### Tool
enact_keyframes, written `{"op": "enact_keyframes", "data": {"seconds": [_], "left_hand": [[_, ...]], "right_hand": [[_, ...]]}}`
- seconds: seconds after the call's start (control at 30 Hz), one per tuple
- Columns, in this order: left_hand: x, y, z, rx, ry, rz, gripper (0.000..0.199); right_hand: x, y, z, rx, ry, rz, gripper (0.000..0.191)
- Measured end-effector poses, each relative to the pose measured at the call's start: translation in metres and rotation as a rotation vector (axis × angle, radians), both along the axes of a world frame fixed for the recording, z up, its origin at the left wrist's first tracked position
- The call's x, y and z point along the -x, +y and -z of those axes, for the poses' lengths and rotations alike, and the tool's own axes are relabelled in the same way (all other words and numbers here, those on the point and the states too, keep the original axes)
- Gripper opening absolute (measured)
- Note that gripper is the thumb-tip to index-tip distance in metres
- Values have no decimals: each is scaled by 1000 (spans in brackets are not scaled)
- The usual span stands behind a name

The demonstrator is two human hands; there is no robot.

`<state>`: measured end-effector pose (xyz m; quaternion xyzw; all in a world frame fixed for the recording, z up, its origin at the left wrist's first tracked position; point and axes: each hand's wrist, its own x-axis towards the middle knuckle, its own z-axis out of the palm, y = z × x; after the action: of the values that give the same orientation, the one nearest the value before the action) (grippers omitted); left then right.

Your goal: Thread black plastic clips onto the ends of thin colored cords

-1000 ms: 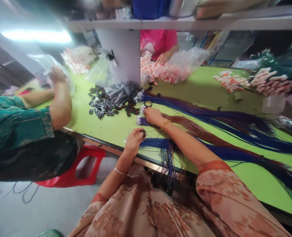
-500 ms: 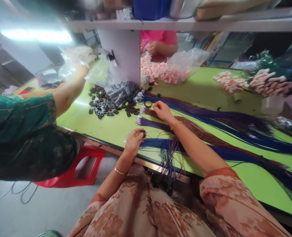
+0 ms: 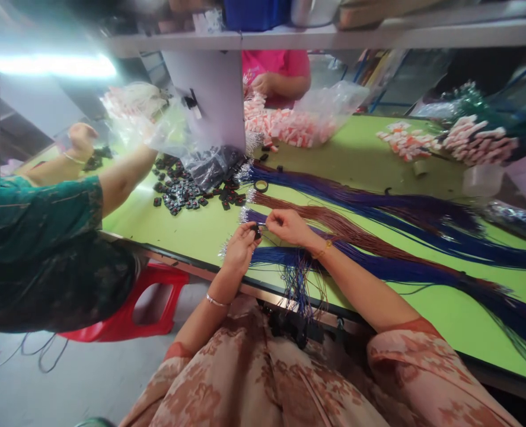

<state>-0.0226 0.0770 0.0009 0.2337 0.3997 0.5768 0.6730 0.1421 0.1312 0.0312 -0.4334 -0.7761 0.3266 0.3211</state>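
Note:
My left hand [image 3: 238,248] pinches a small black plastic connector [image 3: 257,232] above the front of the table. Just to its right, my right hand [image 3: 291,228] is closed in a pinch on a thin wire [image 3: 264,224], whose end points at the connector; whether it has entered cannot be seen. Beneath my hands lie a purple wire bundle [image 3: 254,217] and a blue wire bundle [image 3: 269,256], with bare metal terminals at their left ends. A brown wire bundle [image 3: 284,207] runs behind my right hand. Loose wired pieces [image 3: 299,290] hang over the table edge.
A heap of black connectors [image 3: 180,193] lies left, near a grey upright panel [image 3: 209,101]. Behind are a tape roll [image 3: 261,186] and pink-white connectors [image 3: 289,126]. A co-worker's arm [image 3: 127,181] reaches in from the left; another person [image 3: 280,74] sits opposite. A shelf [image 3: 289,40] crosses above.
My right hand has come from the brown bundle's tips down to the connector, with a wire in its pinch. My left hand keeps holding the connector. The co-worker's far hand has risen.

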Motion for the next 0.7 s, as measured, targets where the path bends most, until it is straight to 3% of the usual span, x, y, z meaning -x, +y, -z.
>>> {"op": "enact_keyframes", "data": {"seconds": [0.53, 0.7], "left_hand": [[-5, 0, -2, -3, 48, 19, 30], [-10, -1, 0, 13, 127, -5, 32]], "right_hand": [[0, -13, -7, -169, -296, -9, 11], [0, -14, -4, -265, -423, -69, 17]]}}
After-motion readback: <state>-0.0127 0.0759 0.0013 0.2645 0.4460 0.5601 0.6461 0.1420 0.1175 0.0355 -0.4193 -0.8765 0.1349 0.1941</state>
